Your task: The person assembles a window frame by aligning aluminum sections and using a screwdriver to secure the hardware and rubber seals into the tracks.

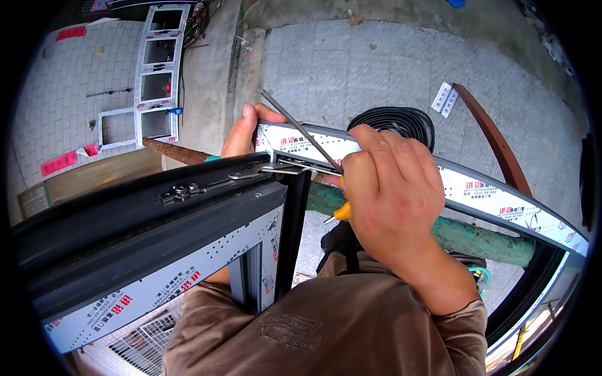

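My right hand is closed around a screwdriver-like tool with a long thin metal shaft slanting up and left. Bits of yellow handle show beside the fist, with a short metal tip poking out below; the rest is hidden in the palm. The fist rests by the film-covered window frame. My left hand grips that frame's left end, thumb and a finger showing, its palm hidden. At the corner, a metal hinge arm joins the frame to the dark window sash on the left.
A green pipe runs under the frame, and a rusty pipe lies to the left. Beyond are a coil of black hose, a brown bar and a white label sheet. White-framed windows stand at far left.
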Available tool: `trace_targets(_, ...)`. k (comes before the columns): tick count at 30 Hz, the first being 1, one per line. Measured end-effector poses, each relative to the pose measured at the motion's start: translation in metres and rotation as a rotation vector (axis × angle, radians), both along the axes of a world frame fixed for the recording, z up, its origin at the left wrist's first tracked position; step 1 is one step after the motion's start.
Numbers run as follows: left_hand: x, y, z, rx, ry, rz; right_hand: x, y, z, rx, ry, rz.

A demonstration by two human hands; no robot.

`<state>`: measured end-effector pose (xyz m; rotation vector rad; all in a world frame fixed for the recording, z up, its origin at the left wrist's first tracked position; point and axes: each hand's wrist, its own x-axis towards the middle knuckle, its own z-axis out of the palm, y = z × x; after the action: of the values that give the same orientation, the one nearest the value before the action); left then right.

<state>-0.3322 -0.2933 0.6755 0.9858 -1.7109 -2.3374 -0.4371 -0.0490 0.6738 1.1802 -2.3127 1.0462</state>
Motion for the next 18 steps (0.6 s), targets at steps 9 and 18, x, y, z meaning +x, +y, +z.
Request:
trace_targets(9, -0.001, 0.004, -0.007, 0.049, 0.133, 0.033, -0.001, 0.001, -0.001, -0.009, 0.01, -0.001)
trace_targets(18, -0.004, 0.009, 0.004, -0.022, 0.015, 0.05, -0.002, 0.003, -0.005, -0.029, 0.026, 0.024)
